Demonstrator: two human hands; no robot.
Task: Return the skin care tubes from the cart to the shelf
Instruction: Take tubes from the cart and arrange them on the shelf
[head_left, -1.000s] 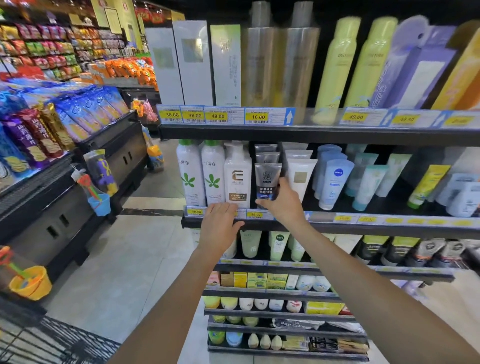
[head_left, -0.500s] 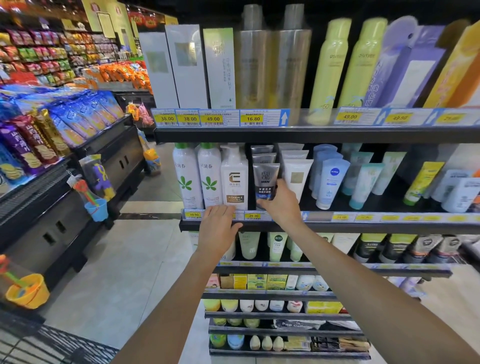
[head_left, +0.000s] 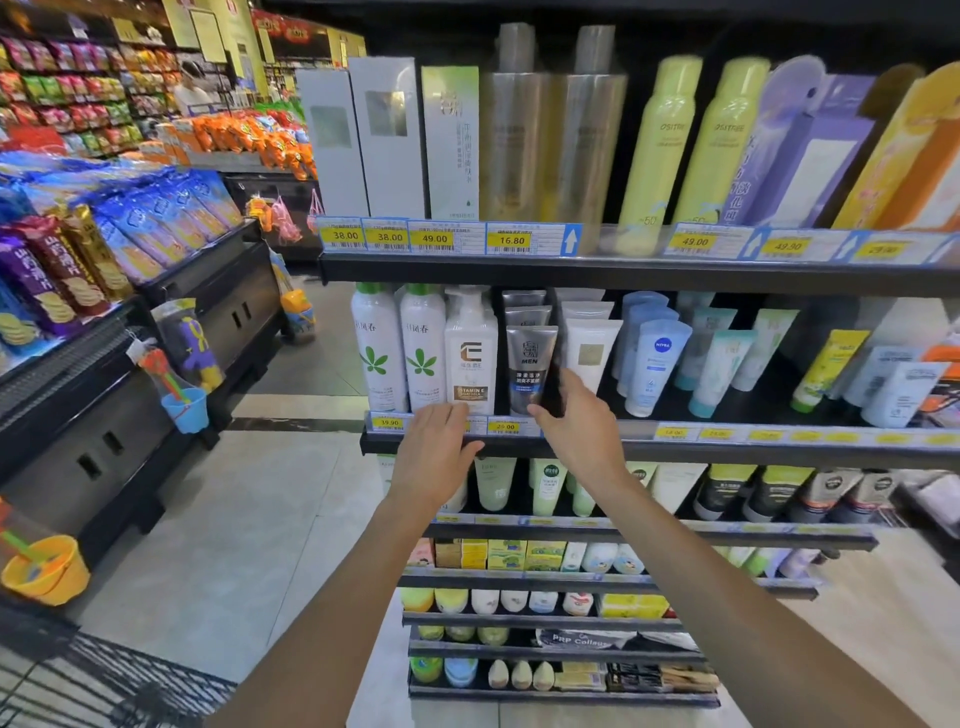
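Up on the shelf (head_left: 675, 451), left to right: a white bottle (head_left: 470, 358) marked "VITAMIN E", with the left hand (head_left: 434, 457) resting loose-fingered over its price strip; then a grey tube (head_left: 529, 366) reading "MEN", standing upright, the right hand (head_left: 582, 428) pinching its lower end; further along, a blue Nivea tube (head_left: 655, 371).

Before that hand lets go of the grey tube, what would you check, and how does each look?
1. Grey tube upright in its row: ok.
2. Tube's bottom resting on the shelf: cannot tell, the price strip hides it.
3. Right hand at the tube: ok, fingers pinch its lower edge.
4. Left hand clear of bottles: ok, resting on the shelf edge.
5. White pump bottle beside it undisturbed: ok.
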